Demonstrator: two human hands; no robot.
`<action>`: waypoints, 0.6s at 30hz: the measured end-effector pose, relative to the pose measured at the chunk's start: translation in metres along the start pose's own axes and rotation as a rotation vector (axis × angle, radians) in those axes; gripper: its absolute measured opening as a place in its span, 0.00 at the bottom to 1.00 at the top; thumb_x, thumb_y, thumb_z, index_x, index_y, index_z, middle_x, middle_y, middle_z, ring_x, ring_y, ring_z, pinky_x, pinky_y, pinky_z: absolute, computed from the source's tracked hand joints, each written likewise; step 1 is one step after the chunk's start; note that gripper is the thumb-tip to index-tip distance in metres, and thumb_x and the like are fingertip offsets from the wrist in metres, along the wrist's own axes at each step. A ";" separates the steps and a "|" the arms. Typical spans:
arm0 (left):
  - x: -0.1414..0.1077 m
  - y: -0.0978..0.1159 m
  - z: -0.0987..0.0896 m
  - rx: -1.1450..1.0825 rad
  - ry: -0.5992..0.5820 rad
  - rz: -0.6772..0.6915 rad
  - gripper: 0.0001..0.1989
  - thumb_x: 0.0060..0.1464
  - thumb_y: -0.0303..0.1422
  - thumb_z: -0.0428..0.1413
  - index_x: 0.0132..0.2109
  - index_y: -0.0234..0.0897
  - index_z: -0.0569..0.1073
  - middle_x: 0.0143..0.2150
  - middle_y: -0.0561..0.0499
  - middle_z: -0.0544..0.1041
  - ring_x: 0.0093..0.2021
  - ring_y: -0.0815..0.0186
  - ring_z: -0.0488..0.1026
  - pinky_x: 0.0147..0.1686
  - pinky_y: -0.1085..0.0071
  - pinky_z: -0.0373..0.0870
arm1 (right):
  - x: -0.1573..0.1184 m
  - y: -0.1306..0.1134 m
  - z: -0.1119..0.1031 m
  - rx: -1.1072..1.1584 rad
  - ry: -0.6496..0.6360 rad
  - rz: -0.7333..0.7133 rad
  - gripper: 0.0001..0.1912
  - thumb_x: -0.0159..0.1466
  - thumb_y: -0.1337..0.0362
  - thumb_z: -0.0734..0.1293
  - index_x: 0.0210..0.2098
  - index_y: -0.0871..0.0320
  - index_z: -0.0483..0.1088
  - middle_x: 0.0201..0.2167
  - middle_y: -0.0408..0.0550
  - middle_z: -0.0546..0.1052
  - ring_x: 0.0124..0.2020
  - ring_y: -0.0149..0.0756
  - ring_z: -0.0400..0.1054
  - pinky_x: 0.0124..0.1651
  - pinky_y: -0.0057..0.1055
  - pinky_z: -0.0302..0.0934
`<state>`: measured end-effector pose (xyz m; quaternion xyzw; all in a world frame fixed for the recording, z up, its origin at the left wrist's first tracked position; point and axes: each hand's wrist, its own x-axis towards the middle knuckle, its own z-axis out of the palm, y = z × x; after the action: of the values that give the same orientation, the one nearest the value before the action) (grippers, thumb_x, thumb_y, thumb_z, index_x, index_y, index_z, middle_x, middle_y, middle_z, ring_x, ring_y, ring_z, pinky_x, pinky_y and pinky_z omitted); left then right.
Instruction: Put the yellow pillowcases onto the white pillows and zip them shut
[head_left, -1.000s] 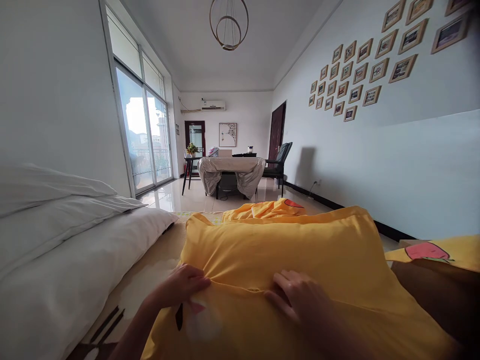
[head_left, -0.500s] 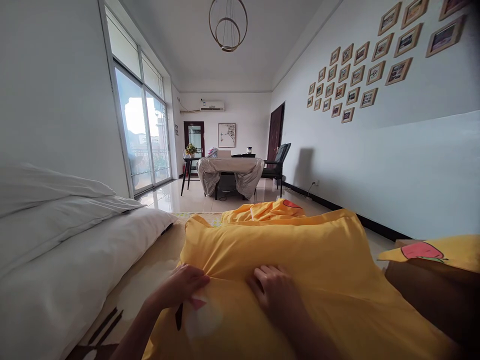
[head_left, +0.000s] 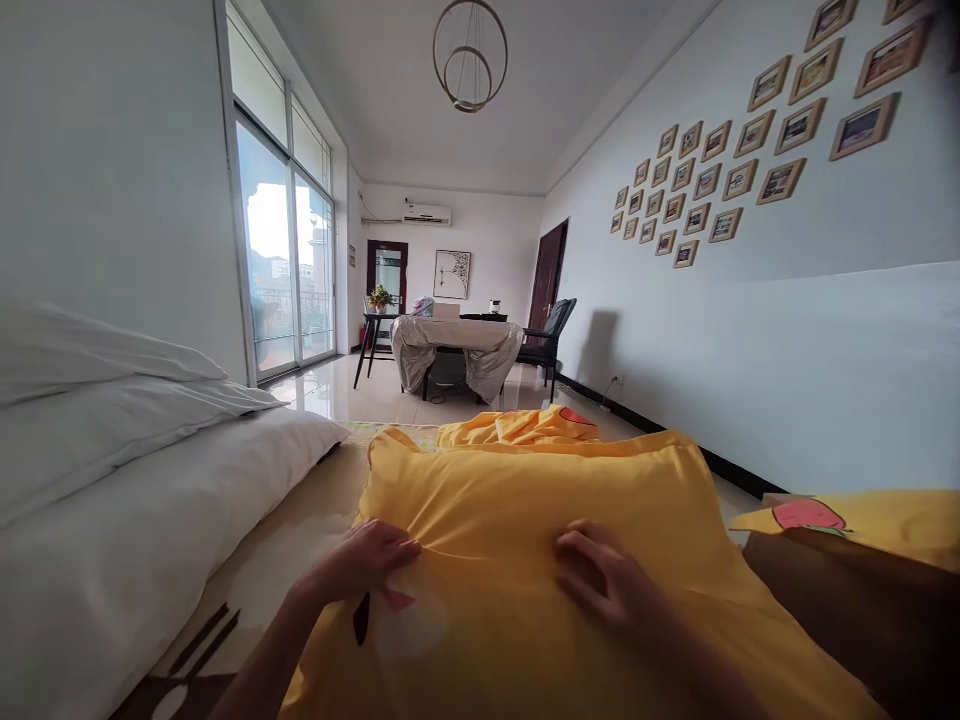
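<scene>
A plump yellow pillow [head_left: 517, 490] lies in front of me, its cover printed with a pale patch and a small pink shape. On its left part, my left hand [head_left: 371, 555] pinches the fabric, and creases fan out from the fingertips. My right hand [head_left: 600, 575] rests over the pillow's middle right with bent fingers, the thumb apart from them. No fabric is visibly bunched in that hand.
White pillows [head_left: 247, 470] are stacked on the left of the patterned bed cover [head_left: 277, 540]. Crumpled yellow cloth [head_left: 517, 427] lies beyond the yellow pillow. More yellow cloth [head_left: 885, 520] drapes over a brown surface at right. A covered table [head_left: 457, 335] and black chair [head_left: 551, 330] stand farther off.
My right hand has slid to the right across the pillow, and its thumb and fingers look more spread. My left hand keeps its pinch. The view has shifted slightly.
</scene>
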<state>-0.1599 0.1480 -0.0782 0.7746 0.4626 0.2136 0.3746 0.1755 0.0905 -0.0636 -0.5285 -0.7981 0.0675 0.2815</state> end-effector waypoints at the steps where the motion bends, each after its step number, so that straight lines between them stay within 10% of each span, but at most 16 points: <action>1: 0.000 0.000 0.001 -0.006 -0.002 0.002 0.27 0.53 0.58 0.45 0.25 0.38 0.52 0.24 0.57 0.49 0.23 0.72 0.61 0.21 0.75 0.49 | -0.006 0.012 -0.008 -0.018 0.024 0.027 0.12 0.62 0.55 0.63 0.39 0.55 0.69 0.46 0.50 0.72 0.49 0.42 0.65 0.53 0.37 0.59; 7: 0.004 0.002 0.009 0.037 0.037 -0.033 0.27 0.54 0.58 0.45 0.25 0.38 0.52 0.23 0.57 0.49 0.23 0.68 0.68 0.20 0.75 0.47 | -0.030 0.057 -0.038 -0.056 0.000 0.180 0.20 0.56 0.49 0.68 0.44 0.51 0.73 0.52 0.49 0.72 0.56 0.49 0.62 0.60 0.44 0.52; 18: -0.013 0.019 0.006 0.414 0.074 -0.001 0.15 0.42 0.43 0.62 0.26 0.37 0.68 0.27 0.55 0.70 0.34 0.64 0.66 0.34 0.74 0.59 | -0.029 0.036 -0.044 -0.045 -0.104 0.114 0.13 0.64 0.60 0.59 0.25 0.56 0.67 0.30 0.45 0.75 0.36 0.39 0.67 0.45 0.35 0.58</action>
<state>-0.1509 0.1287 -0.0669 0.8264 0.5106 0.1422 0.1901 0.2354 0.0727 -0.0527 -0.5751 -0.7815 0.0927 0.2233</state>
